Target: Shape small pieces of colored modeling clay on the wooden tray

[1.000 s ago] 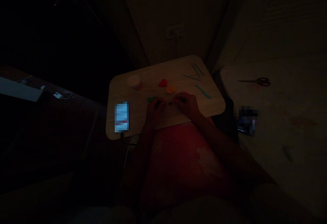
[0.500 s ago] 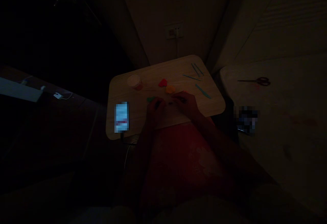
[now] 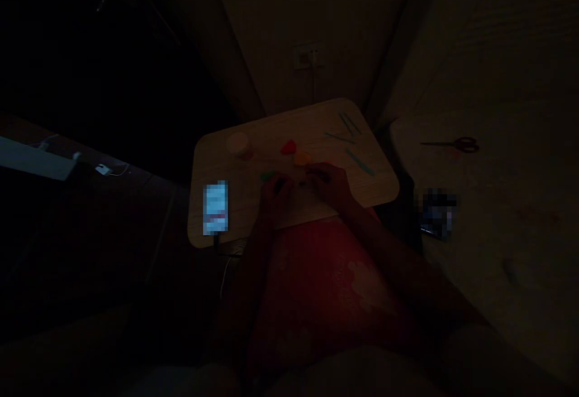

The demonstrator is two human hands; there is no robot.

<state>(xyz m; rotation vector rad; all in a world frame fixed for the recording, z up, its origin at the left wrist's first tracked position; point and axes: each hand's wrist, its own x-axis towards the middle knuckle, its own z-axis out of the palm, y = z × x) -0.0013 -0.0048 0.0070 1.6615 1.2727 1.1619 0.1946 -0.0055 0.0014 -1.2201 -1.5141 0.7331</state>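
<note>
In dim light, my left hand (image 3: 274, 194) rests at the front of a small wooden table (image 3: 244, 204), its fingers curled beside a green lump (image 3: 267, 176) that looks like modelling clay. Facing it, my right hand (image 3: 330, 182) has bent fingers close to a yellow-orange lump (image 3: 303, 159). Whatever the fingers hold is lost in the dark. Between the two hands a small dark piece (image 3: 302, 184) shows on the tabletop. Behind the yellow-orange lump sits a red lump (image 3: 288, 147). Some orange-red material (image 3: 329, 164) peeks out behind my right hand.
A lidded tub (image 3: 238, 145) stands at the table's back left. Toward the front left lies a lit phone (image 3: 216, 207) with a cable. Several thin blue-green sticks (image 3: 360, 162) lie at the right. Scissors (image 3: 452, 144) rest on a pale surface farther right, above a blurred-out object (image 3: 438, 213).
Both hands stay in nearly the same place, with only slight finger movement. The lumps and sticks have not moved. The light on the table looks a little dimmer.
</note>
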